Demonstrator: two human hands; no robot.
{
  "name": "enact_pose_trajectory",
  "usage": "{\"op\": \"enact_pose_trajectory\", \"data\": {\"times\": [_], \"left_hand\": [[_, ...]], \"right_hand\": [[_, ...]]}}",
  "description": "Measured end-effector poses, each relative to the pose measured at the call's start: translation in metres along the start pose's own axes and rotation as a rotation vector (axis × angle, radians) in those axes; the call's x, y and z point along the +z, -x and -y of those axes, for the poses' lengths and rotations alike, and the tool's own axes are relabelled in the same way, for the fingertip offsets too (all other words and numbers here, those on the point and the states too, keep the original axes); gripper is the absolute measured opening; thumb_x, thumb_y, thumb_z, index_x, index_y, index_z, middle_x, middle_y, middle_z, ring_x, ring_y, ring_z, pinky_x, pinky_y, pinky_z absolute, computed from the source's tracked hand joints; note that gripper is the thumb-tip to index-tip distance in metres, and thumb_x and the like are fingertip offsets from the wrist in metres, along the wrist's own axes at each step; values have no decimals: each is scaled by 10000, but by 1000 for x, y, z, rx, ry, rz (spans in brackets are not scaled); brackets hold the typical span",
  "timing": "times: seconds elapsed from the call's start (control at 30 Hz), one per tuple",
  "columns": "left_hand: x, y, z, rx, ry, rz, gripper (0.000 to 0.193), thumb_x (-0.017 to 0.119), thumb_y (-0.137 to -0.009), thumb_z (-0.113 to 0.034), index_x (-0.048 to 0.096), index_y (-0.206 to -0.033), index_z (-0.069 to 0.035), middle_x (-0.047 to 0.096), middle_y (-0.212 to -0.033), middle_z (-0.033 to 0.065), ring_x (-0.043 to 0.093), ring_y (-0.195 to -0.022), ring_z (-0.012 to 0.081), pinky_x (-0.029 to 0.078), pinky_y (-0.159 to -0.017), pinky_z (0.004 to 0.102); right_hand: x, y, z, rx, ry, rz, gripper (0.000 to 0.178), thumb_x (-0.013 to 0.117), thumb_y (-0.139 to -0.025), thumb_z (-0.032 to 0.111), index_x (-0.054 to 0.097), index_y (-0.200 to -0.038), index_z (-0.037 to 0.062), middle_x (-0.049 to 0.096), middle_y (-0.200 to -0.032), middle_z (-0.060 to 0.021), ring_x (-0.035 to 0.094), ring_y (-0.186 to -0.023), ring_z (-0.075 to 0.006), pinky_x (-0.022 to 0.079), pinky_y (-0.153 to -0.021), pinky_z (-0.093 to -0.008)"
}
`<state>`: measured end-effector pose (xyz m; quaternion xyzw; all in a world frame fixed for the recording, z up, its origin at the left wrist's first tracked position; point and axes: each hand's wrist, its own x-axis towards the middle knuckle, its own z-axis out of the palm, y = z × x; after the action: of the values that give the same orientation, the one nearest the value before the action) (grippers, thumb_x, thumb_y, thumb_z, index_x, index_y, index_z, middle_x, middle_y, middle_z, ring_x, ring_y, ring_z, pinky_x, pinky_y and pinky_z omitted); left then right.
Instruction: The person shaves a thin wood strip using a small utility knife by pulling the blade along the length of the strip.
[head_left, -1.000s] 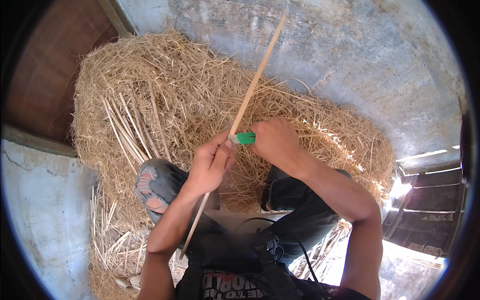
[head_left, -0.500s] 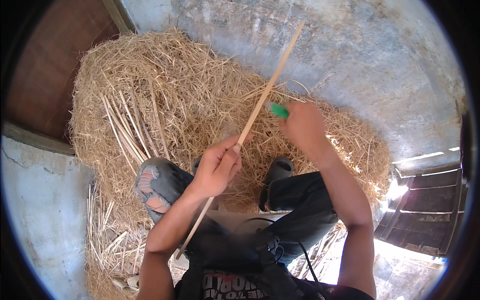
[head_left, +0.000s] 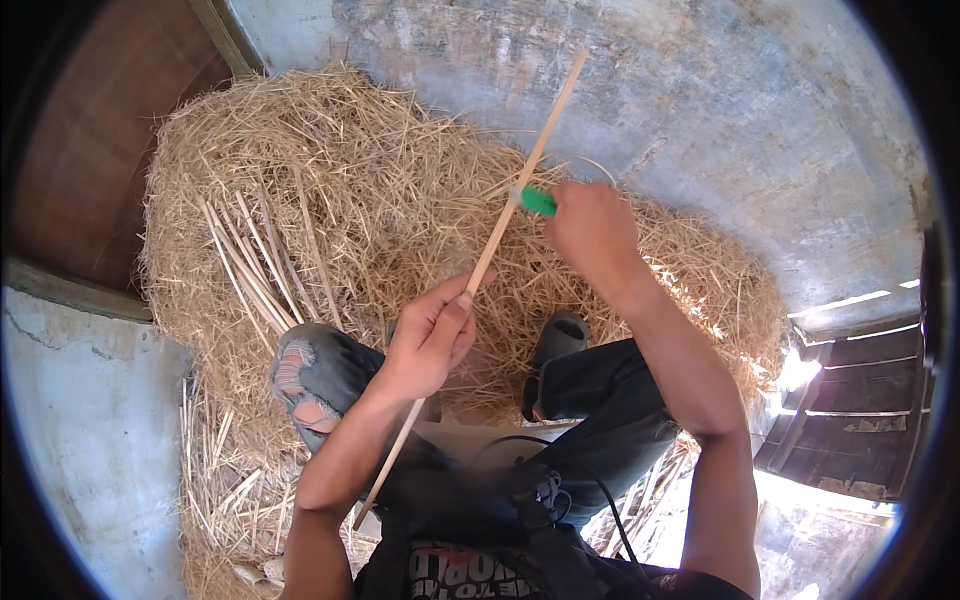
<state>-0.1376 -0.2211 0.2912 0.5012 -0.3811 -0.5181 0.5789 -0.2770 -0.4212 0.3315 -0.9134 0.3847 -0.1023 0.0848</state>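
A long, thin bamboo strip (head_left: pixel 495 240) runs slantwise from near my lap up toward the wall. My left hand (head_left: pixel 428 345) is closed around its lower half, with the thumb on top. My right hand (head_left: pixel 595 235) grips a small green-handled knife (head_left: pixel 538 202). The grey end of the knife meets the strip above my left hand; blur hides the blade's exact shape. The strip's lower end lies over my left thigh.
Heaped straw (head_left: pixel 370 170) spreads in front of my feet. Several bamboo strips (head_left: pixel 245 260) lean on it beside my left knee. A bluish-grey wall (head_left: pixel 700 120) curves behind the straw. Dark slatted boards (head_left: pixel 850 410) stand at right, and loose sticks (head_left: pixel 230 500) lie at lower left.
My right hand has moved left with the knife, bringing its tip from beside the strip onto it. The strip's upper end has shifted slightly left and down.
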Motion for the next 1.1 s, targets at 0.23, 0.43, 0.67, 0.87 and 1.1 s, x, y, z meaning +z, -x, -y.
{"op": "enact_pose_trajectory", "data": {"times": [0.23, 0.43, 0.67, 0.87, 1.1], "left_hand": [[-1, -4, 3, -40, -30, -61, 397, 385, -1123, -135, 522, -1456, 32, 382, -617, -47, 340, -475, 42, 302, -454, 216], [3, 1, 9, 40, -106, 56, 408, 385, -1113, -110, 512, -1477, 23, 395, -602, -56, 364, -477, 34, 312, -455, 215], [1, -3, 4, 0, 205, 70, 477, 451, -1131, -195, 399, -1573, -23, 322, -585, -68, 286, -441, 38, 281, -422, 228], [3, -6, 3, -116, 391, 29, 496, 436, -1132, -210, 372, -1597, -51, 270, -564, -57, 226, -414, 58, 253, -412, 235], [2, -10, -3, -149, 328, 9, 482, 409, -1126, -197, 395, -1582, -43, 280, -556, -57, 232, -395, 70, 247, -412, 239]], "right_hand": [[21, 17, 17, -57, 9, 117, 155, 612, -876, 87, 741, -854, 3, 706, -749, -221, 735, -751, -390, 579, -666, -513], [-18, -24, -44, 184, 58, -101, 122, 676, -865, 102, 719, -855, -12, 710, -779, -210, 721, -754, -391, 582, -710, -497], [-8, 17, -7, -2, -58, 10, 107, 708, -813, 113, 737, -865, 23, 715, -786, -205, 721, -784, -406, 580, -721, -504], [19, 33, 17, -136, -55, 116, 87, 735, -774, 115, 739, -828, 47, 698, -748, -200, 700, -746, -427, 569, -698, -518], [9, 15, 16, -88, 10, 68, 128, 645, -857, 100, 752, -856, 30, 717, -799, -229, 731, -770, -394, 575, -685, -508]]}}
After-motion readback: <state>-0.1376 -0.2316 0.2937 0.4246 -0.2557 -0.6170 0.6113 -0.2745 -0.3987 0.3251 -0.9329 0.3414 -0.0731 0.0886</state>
